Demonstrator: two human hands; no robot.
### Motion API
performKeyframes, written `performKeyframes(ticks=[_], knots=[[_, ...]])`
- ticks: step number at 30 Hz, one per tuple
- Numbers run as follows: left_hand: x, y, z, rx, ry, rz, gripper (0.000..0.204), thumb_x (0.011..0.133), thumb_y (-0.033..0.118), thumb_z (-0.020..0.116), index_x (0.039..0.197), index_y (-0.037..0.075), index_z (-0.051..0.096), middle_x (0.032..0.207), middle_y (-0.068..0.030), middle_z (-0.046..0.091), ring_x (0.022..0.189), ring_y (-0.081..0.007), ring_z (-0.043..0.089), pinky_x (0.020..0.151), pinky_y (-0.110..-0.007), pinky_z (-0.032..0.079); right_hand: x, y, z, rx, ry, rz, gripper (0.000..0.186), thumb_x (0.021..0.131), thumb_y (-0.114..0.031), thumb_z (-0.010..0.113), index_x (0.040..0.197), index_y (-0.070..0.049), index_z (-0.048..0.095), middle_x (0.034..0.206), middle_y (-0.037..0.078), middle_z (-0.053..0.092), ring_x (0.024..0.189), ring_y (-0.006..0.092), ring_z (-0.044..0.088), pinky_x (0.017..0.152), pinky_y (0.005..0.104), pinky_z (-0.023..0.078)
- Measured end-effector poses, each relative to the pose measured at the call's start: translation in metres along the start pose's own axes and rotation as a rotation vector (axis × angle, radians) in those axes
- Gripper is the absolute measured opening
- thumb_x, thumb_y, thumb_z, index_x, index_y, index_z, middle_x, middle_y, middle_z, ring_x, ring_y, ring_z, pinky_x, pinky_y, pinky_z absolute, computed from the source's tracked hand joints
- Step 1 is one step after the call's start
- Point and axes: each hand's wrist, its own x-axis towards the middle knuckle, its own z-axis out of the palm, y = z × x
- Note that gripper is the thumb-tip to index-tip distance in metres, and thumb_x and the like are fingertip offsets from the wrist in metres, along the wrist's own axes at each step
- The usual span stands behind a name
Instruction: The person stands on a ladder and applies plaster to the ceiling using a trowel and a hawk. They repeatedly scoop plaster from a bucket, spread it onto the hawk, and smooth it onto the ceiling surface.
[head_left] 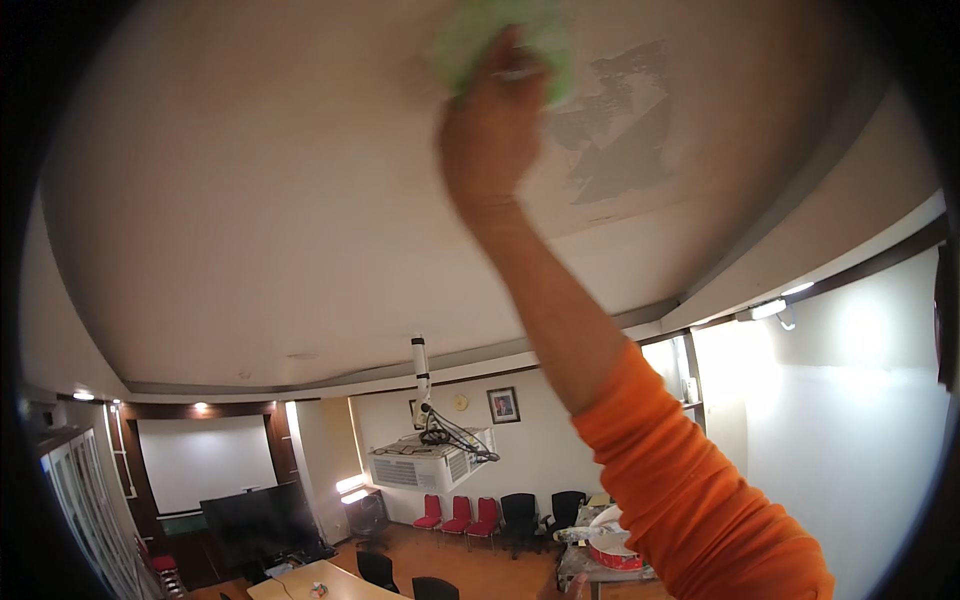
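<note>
My right hand [490, 135], its forearm in a bunched orange sleeve, is raised to the ceiling [250, 200], fingers closed on a blurred green pad or cloth [450, 45] that appears to be against the surface. A rough grey patch [620, 130] of bare or scraped surface lies just right of the pad. At the bottom edge, what looks like a small part of my left hand [570, 590] shows; its fingers are too hidden to read.
A white projector [410, 470] hangs from a pole below. Further down are a large dark screen [255, 525], a table [330, 580], red chairs [455, 515] and black chairs [518, 520], and a cluttered surface with a red container [610, 550]. A curved ceiling edge [790, 230] runs at the right.
</note>
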Motion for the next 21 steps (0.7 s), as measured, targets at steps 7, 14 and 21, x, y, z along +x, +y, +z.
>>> performKeyframes(ticks=[7,14,21], knots=[[0.005,0.003,0.0,0.003,0.01,0.01,0.053,0.089,0.035,0.064,0.128,0.002,0.05,0.114,-0.0162,0.06,0.104,-0.0311,0.06,0.087,-0.039,0.046,-0.089,-0.051,-0.046,0.324,-0.639,-0.249,0.063,0.08,0.001,0.055,0.14,0.006,0.037,0.121,0.019,0.047,0.095,0.0282,0.055,0.064,0.0311,0.059],[0.009,0.005,-0.004,-0.004,0.056,0.018,0.053,0.088,0.035,0.065,0.127,0.002,0.051,0.112,-0.0163,0.061,0.102,-0.0314,0.061,0.086,-0.039,0.047,0.053,0.068,-0.093,-0.166,0.02,-0.111,0.068,0.073,0.004,0.06,0.138,-0.006,0.044,0.119,0.02,0.049,0.103,0.036,0.053,0.08,0.045,0.048],[0.008,0.001,-0.003,0.003,0.066,-0.002,0.053,0.087,0.035,0.066,0.126,0.002,0.052,0.11,-0.0163,0.062,0.1,-0.0317,0.061,0.084,-0.038,0.047,-0.012,0.001,-0.011,-0.037,-0.092,-0.134,0.067,0.074,0.0,0.06,0.139,-0.006,0.044,0.118,0.017,0.051,0.1,0.0317,0.056,0.075,0.0393,0.054]])
